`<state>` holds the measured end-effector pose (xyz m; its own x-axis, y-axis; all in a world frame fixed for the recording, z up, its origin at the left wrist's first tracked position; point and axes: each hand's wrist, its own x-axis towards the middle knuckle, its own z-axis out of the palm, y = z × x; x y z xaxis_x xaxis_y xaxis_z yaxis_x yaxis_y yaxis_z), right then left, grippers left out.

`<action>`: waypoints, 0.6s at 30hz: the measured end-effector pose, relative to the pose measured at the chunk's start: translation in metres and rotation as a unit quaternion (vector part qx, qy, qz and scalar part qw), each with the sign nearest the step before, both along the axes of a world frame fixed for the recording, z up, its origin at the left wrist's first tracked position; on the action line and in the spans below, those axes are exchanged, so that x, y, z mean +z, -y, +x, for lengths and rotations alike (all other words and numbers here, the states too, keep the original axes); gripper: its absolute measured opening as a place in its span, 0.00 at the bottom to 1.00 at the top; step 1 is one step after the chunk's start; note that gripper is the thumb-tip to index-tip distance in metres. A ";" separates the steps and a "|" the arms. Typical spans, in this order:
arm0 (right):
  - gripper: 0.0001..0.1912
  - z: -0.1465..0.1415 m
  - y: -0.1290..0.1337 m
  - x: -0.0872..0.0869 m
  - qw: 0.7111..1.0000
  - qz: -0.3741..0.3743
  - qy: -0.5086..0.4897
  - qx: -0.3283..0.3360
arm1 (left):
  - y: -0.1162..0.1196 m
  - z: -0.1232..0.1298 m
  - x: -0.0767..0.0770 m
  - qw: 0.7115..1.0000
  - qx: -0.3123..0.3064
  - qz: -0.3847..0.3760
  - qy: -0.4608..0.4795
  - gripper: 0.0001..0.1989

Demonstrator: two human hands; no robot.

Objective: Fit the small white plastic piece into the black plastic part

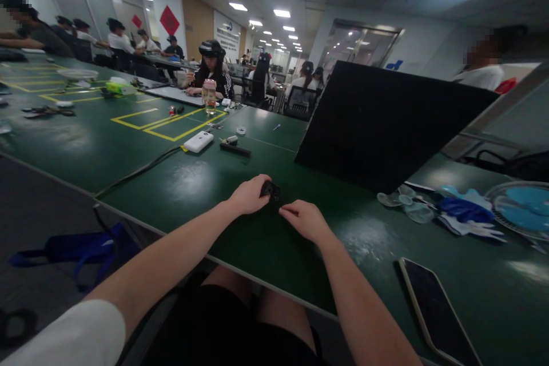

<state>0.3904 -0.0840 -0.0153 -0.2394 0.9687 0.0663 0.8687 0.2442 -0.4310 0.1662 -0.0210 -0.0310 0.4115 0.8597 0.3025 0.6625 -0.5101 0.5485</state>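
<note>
My left hand (pixel 250 195) is closed around a small black object (pixel 271 190) just above the green table (pixel 244 240). That object looks like a compact plastic part, but its kind is too small and dark to make out. To its right and a little nearer to me is my right hand (pixel 305 219), with thumb and forefinger pinched together. Whether anything tiny sits between those fingertips I cannot see. A short gap separates the right fingertips from the black object.
Beyond my hands lie a black bar (pixel 235 149), a white box (pixel 198 142) with a cable, and a tape roll (pixel 241 131). A large black panel (pixel 386 126) stands at the right. Nearer are a phone (pixel 437 309), gloves (pixel 465 214) and a fan (pixel 525 209). A person sits opposite.
</note>
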 end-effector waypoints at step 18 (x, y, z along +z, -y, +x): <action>0.14 -0.024 -0.003 -0.001 0.963 0.263 0.007 -0.056 | 0.009 0.007 0.000 0.994 -0.102 -0.033 -0.022 0.24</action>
<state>0.3660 -0.0812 -0.0162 -0.1387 0.8217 0.5528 0.9072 0.3293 -0.2619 0.1734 -0.0297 -0.0314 0.5906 0.7746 0.2262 0.5736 -0.6002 0.5575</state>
